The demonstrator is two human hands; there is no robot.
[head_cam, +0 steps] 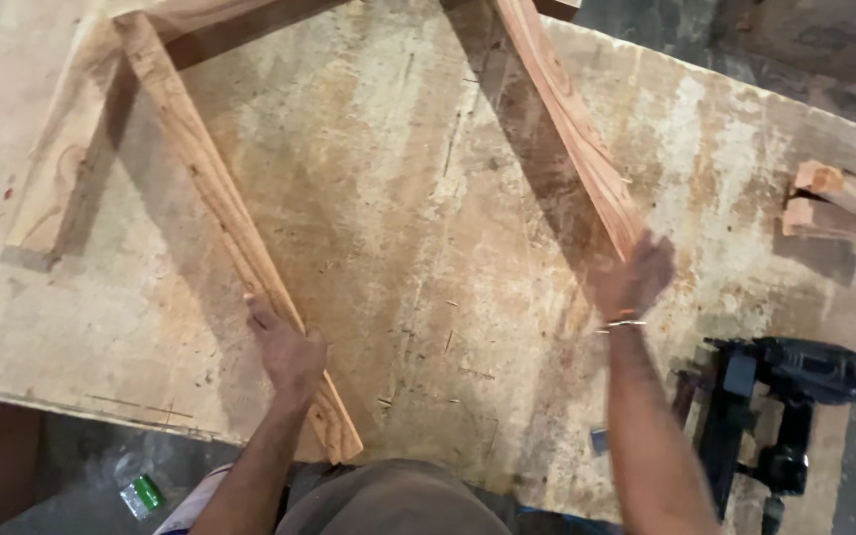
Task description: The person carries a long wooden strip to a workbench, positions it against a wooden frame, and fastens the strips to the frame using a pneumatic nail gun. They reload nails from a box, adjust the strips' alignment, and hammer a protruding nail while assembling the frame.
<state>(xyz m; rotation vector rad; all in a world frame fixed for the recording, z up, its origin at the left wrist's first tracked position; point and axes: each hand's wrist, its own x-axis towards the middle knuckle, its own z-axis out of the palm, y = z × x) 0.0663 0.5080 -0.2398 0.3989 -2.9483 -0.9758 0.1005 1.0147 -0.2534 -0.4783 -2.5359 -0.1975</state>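
A frame of reddish wooden bars lies on a worn plywood worktop (408, 198). My left hand (287, 349) grips the left bar (210, 188), a long plank that runs from the top left down to the near edge. My right hand (634, 277), slightly blurred, is closed on the near end of the right bar (572, 124), which slants up to the top of the view. A crosspiece (220, 25) joins the bars at the far end, and a further leg (56, 188) drops to the left.
A black nail gun (780, 401) lies at the right near corner of the worktop, beside my right forearm. Short wooden offcuts (834, 198) sit at the right edge. A green and clear packet (141, 493) lies on the floor below the near edge.
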